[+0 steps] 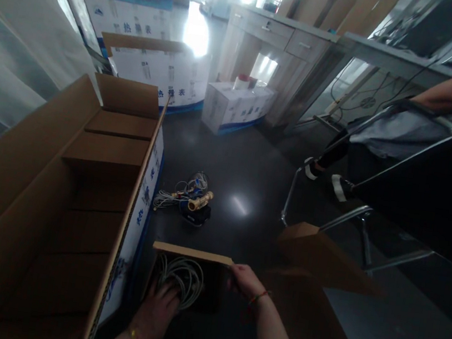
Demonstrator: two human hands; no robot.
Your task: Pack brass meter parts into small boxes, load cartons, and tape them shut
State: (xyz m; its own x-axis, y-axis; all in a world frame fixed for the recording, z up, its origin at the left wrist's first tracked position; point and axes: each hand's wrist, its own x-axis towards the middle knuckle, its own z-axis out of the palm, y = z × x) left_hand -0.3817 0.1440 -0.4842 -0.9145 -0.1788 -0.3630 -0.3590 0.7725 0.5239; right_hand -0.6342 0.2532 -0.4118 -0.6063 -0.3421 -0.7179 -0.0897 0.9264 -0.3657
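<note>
A coil of grey cable (192, 284) lies in the mouth of a small open cardboard box (193, 253). My left hand (159, 305), with a yellow band at the wrist, reaches into that box, its fingers closed around part of the coil and the tips hidden. At the box's upper right corner, my right hand (246, 280) pinches the cardboard edge. Beyond the box, a brass meter (200, 202) with blue and black parts rests on the dark floor. Its bundled grey cable (166, 200) lies beside it, close to the large carton.
A long open carton (105, 149) with cardboard dividers stands along my left. Ahead are printed white cartons (236, 109) and a desk (266, 28). On the right, another open cardboard box (323, 256) lies near a metal-framed chair (289, 195) and a seated person (387, 127).
</note>
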